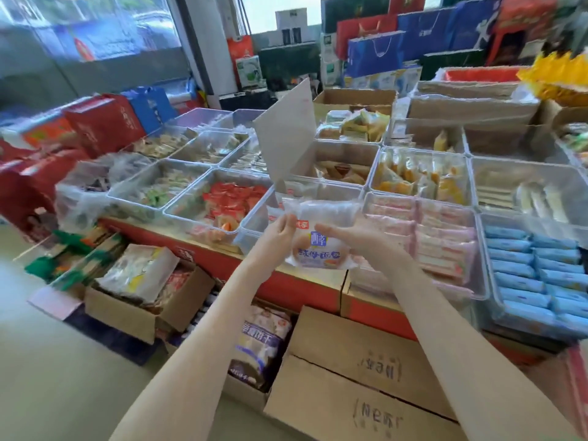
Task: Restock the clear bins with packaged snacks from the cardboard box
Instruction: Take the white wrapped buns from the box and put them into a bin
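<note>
Gift bags (375, 52) line the back of a shop, and a display table of clear bins (420, 173) spreads before them. Over the nearly bare front bin (259, 222) hangs a bread packet (321, 249), held between both hands. The left hand (281, 232) pinches its left edge; the right hand (346, 240) grips it with its fingers laid across the front. A cardboard box (350, 370) with its flaps down sits on the floor below. A grey card sheet (286, 135) stands tilted behind the front bin.
</note>
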